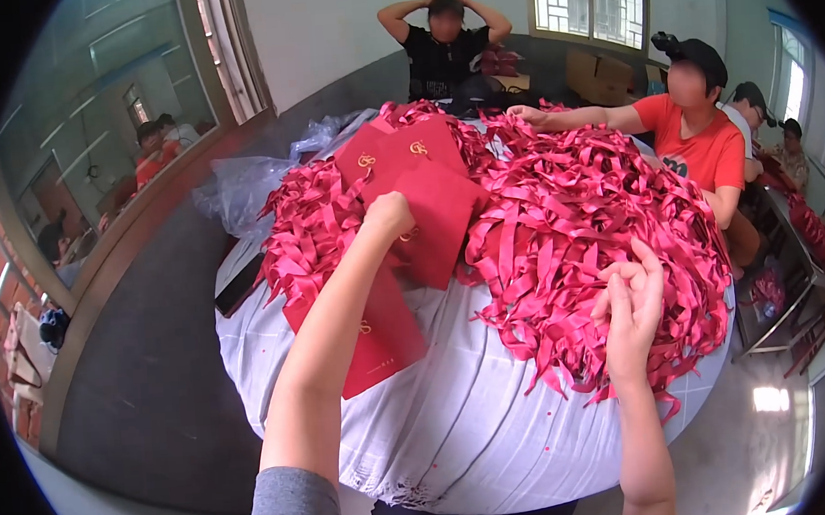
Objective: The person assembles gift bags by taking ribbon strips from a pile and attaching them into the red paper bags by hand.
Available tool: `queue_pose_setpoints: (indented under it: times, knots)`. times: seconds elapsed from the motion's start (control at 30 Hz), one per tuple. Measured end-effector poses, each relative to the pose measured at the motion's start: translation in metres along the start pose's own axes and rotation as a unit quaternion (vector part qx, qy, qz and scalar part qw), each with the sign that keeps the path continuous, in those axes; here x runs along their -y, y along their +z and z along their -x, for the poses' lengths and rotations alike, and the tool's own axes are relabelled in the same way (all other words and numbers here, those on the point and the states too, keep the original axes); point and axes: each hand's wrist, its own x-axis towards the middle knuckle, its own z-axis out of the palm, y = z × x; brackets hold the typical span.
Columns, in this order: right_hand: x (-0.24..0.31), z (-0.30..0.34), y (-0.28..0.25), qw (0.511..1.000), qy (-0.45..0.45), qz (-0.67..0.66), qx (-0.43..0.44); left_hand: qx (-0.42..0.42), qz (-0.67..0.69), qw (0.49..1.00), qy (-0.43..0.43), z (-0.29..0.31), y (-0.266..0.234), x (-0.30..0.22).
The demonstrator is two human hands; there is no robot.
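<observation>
Red envelope point(439, 220) pinched in left hand point(388, 214); right hand point(631, 303) fingers loosely open over ribbons point(579, 200).

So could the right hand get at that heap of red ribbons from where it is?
Probably yes: the right hand already lies at the near edge of the red ribbons, fingers in the strands, with nothing between them.

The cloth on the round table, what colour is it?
White, seen best in the head view: the cloth shows bare below the red ribbons.
</observation>
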Motion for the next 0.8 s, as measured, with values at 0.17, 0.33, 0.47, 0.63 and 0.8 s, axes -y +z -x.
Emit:
queue_pose_setpoints:
  times: [0.17, 0.33, 0.47, 0.63, 0.8]
  knots:
    - [0.002, -0.010, 0.002, 1.000, -0.006, -0.016, -0.008, -0.088, 0.005, 0.996, 0.001, 0.003, -0.014, -0.003]
    - [-0.010, -0.013, -0.001, 1.000, 0.008, -0.015, -0.007, -0.131, -0.012, 0.991, 0.035, 0.006, -0.021, -0.020]
    - [-0.024, -0.007, 0.009, 0.999, -0.028, 0.022, 0.021, -0.229, 0.049, 0.969, 0.084, 0.013, -0.019, 0.002]
    - [-0.022, 0.003, 0.006, 0.999, 0.006, -0.002, 0.035, -0.263, 0.226, 0.928, 0.136, 0.009, -0.022, -0.003]
    - [-0.014, 0.004, 0.004, 0.998, 0.001, -0.016, 0.059, -0.295, 0.270, 0.894, 0.203, 0.058, -0.071, -0.064]
